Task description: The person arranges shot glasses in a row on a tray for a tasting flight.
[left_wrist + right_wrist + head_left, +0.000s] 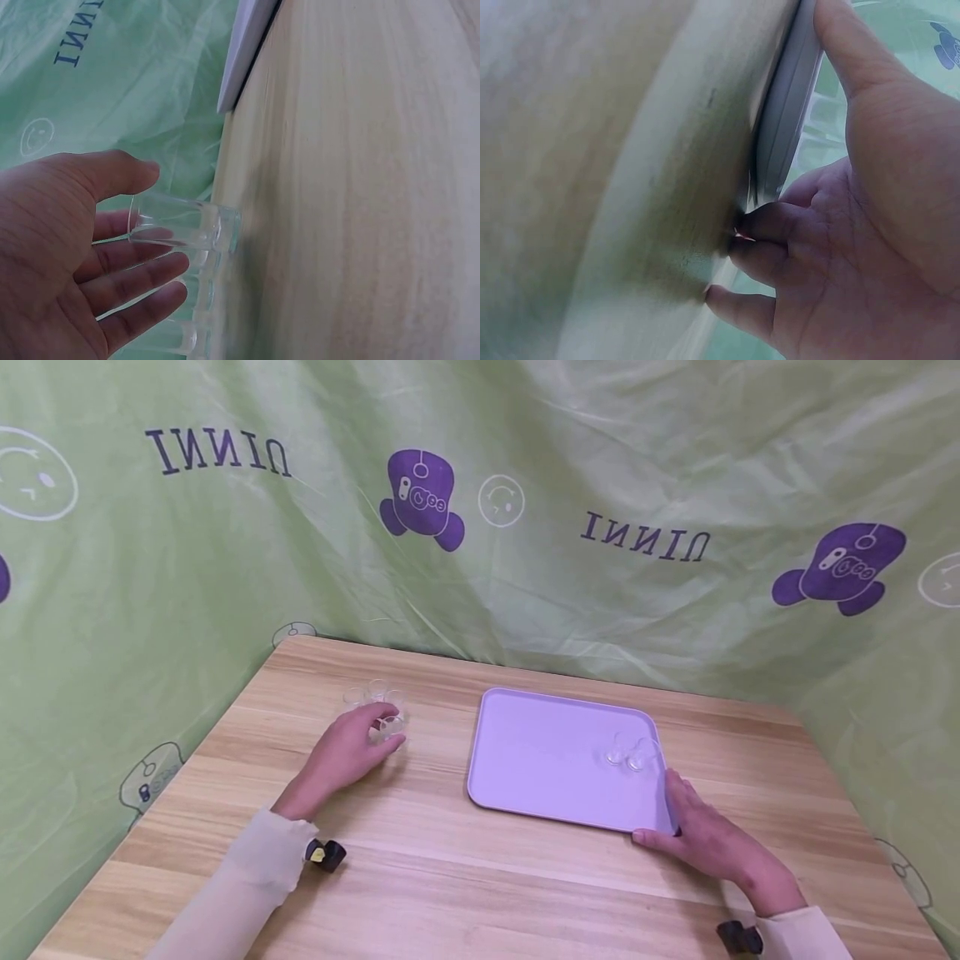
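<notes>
The left hand [64,251] straddles one clear upright cup [187,223].

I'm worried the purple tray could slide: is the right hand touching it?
Touching. The right wrist view shows it: the right hand meets the purple tray, its thumb lying against the tray's edge.

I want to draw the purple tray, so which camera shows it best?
The head view: nearly the whole purple tray shows, with the right hand at one corner. The left wrist view shows just a piece; the right wrist view, only part of its side.
</notes>
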Available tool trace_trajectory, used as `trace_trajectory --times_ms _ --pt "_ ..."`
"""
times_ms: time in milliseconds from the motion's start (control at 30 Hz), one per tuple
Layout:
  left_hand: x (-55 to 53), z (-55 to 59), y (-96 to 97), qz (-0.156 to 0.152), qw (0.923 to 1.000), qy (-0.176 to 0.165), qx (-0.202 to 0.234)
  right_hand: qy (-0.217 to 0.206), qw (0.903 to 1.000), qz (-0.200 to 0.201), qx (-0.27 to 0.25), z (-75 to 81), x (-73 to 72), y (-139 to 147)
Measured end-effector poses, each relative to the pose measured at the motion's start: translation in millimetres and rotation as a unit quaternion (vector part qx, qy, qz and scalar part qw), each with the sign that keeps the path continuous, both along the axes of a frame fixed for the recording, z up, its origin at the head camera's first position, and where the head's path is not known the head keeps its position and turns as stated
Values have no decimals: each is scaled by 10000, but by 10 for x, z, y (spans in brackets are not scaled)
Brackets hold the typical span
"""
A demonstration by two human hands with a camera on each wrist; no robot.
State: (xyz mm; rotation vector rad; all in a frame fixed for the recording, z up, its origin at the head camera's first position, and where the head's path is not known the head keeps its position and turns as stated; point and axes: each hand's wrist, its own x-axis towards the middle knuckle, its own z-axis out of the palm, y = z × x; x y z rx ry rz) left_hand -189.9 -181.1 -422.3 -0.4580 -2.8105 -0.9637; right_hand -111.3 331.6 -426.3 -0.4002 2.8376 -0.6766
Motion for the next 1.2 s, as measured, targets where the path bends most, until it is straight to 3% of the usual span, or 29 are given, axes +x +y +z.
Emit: trace_trajectory --times_ms 567,867,1200 --pt "-37 -86 -20 -8 10000 -90 -6 62 10000 7 59 -17 5 -4" --pt "-49 -73 -25 -56 9984 -563 -5 65 9999 5 78 -7 12 0" --pt "-45 -58 -33 -61 9981 -614 -26 53 10000 -4 -68 3 7 -3"
